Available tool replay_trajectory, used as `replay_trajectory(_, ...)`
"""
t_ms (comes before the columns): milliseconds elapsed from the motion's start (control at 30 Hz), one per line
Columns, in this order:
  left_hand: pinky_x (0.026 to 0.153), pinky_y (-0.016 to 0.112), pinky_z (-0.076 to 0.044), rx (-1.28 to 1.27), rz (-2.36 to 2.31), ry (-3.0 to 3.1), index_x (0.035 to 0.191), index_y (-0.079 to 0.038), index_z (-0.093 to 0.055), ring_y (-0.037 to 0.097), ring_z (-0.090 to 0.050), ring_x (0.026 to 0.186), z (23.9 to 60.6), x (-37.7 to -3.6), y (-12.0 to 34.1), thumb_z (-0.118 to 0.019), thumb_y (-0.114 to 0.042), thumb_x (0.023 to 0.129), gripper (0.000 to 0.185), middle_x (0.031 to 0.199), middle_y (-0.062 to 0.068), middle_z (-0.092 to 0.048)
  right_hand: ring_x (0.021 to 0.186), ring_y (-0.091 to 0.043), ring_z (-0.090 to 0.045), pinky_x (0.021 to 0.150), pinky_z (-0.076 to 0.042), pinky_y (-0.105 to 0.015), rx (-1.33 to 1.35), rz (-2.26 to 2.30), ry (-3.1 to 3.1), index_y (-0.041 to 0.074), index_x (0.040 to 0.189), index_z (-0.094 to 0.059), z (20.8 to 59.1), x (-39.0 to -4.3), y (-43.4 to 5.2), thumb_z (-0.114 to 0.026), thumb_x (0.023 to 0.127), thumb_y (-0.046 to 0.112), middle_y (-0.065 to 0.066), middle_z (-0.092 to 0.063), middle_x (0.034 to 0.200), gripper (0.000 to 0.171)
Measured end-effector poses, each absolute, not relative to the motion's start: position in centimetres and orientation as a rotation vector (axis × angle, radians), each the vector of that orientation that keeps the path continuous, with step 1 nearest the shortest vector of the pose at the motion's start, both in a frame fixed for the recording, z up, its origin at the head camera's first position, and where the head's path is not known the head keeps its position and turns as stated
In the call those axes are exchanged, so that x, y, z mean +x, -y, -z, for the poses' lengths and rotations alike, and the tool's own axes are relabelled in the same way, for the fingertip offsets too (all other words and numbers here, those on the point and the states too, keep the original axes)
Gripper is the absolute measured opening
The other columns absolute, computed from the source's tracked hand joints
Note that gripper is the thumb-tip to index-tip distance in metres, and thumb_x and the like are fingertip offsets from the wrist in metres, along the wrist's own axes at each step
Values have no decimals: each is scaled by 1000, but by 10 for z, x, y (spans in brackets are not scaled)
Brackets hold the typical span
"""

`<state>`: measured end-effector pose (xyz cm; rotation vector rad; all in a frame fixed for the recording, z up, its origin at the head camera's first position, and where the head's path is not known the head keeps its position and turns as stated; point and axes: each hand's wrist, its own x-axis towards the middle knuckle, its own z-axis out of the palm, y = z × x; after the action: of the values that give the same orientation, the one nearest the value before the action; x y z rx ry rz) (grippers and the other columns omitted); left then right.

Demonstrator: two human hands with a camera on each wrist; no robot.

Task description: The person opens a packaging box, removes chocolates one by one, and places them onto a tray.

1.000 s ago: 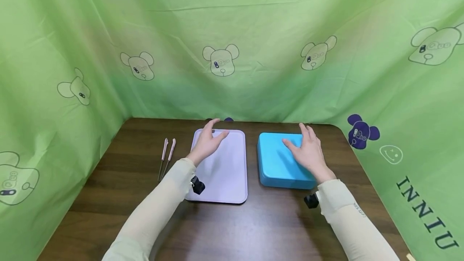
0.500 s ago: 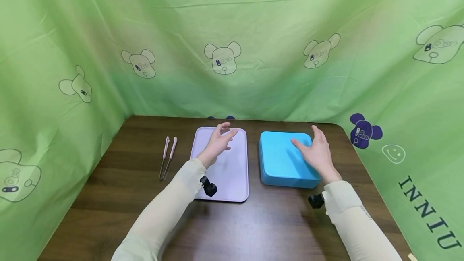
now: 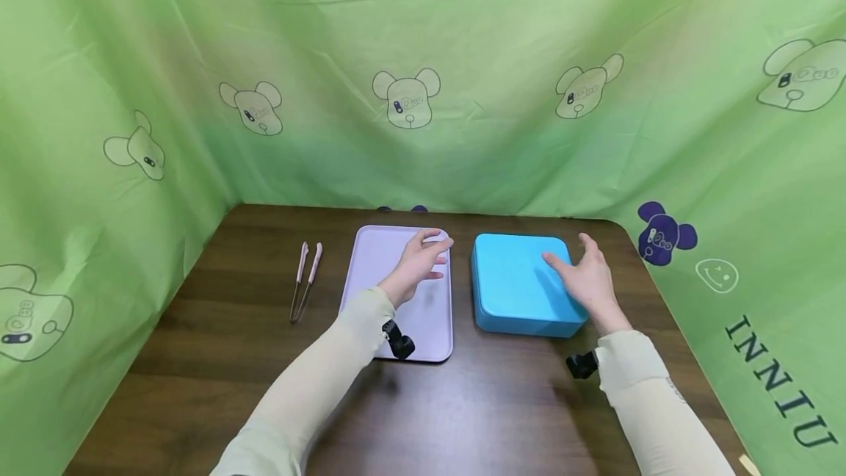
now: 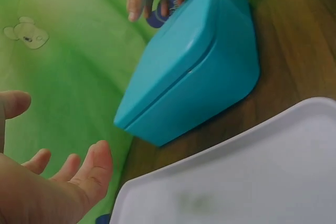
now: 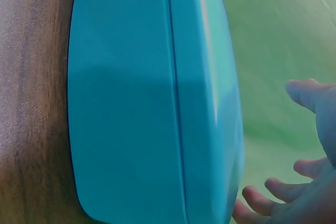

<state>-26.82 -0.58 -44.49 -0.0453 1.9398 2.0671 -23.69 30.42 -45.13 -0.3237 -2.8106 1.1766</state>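
Observation:
A blue lidded box stands on the table, its lid seam showing in both wrist views. My right hand hovers over the box's right side, thumb and fingers spread apart, holding nothing. Over the upper right part of a pale purple tray hangs my left hand, fingers loosely bent and thumb apart. In the left wrist view this hand is clear of both the tray and the box. The right wrist view has the right hand beside the lid, apart from it or nearly so.
Left of the tray lie tongs with pink handles and metal arms. The dark wooden table meets a green printed curtain at the back and both sides. Something small and pale shows at the lower right edge.
My left hand has moved right across the tray, toward the box. The right hand has shifted slightly right over the box. Tray, box and tongs stay where they were.

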Motion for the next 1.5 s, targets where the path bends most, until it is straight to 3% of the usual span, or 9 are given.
replay_trajectory(167, 92, 51, -54, -61, -2026, -1949, 147, -5, -44, 37, -63, 115, 454, -265, -5, -64, -28, 100, 56, 136, 17, -60, 135, -54, -35, 105, -33, -66, -351, -1210, 2832, 0, 160, -4, 452, -235, -306, -57, 98, 56, -35, -27, 155, 99)
replay_trajectory(433, 89, 49, -55, -70, -2011, -1908, 144, -3, -46, 42, -61, 116, 467, -255, -24, -66, -25, 98, 55, 129, 18, -62, 136, -54, -34, 106, -33, -65, -350, -1234, 2883, -3, 159, -3, 459, -232, -312, -55, 98, 58, -36, -34, 151, 100)
replay_trajectory(700, 84, 43, -58, -47, -1939, -1879, 142, -1, -48, 26, -68, 97, 479, -241, -40, -66, -25, 99, 53, 118, 15, -65, 134, -51, -39, 106, -37, -62, -396, -1301, 2906, -4, 159, -7, 466, -230, -320, -51, 99, 59, -37, -37, 147, 98)
replay_trajectory(833, 85, 42, -58, -59, -1917, -1883, 140, -1, -50, 21, -66, 92, 480, -240, -44, -66, -26, 99, 51, 110, 11, -63, 135, -51, -38, 107, -37, -61, -418, -1413, 2887, -5, 158, -11, 467, -229, -324, -51, 99, 59, -37, -35, 148, 95)
replay_trajectory(1233, 80, 31, -58, -90, -1926, -1787, 130, 6, -59, 17, -59, 87, 479, -242, -48, -65, -22, 99, 42, 109, 10, -61, 141, -50, -31, 112, -32, -60, -511, -1629, 2813, -3, 158, -19, 470, -230, -331, -53, 100, 56, -36, -28, 155, 89)
replay_trajectory(1500, 80, 30, -58, -181, -1974, -1684, 128, 11, -56, 18, -58, 84, 479, -243, -48, -65, -14, 98, 40, 105, 13, -58, 147, -48, -23, 116, -26, -61, -568, -1666, 2872, -3, 157, -23, 470, -231, -337, -49, 100, 58, -31, -22, 160, 88)
